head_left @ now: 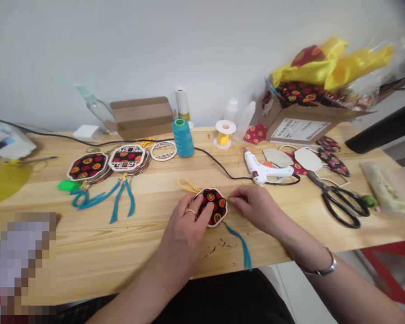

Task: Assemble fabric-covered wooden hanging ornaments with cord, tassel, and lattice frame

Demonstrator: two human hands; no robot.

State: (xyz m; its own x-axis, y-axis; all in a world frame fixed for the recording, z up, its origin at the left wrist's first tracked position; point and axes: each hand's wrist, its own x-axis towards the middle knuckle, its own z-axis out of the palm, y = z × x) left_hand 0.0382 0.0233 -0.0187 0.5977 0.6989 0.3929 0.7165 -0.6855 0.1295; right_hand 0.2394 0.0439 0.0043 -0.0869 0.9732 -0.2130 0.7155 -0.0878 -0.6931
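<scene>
A patterned fabric ornament [218, 209] with a pale scalloped rim lies on the wooden table [128, 252]. From its top comes a yellow cord loop [185, 182], and a blue tassel [242, 245] trails from its lower edge. My left hand [188, 220], with a ring on one finger, rests on the ornament's left part, fingers spread over the fabric. At the right rim is my right hand [256, 207], thumb and index finger pinched together; whatever is between those fingertips is too small to make out.
Finished-looking ornaments [88, 166] are stacked at the left. Behind stand a teal thread cone [183, 139] and a yellow cord spool [223, 137]. A white glue gun [266, 170], black-handled scissors [340, 202] and a cardboard box [297, 123] of fabric are at the right.
</scene>
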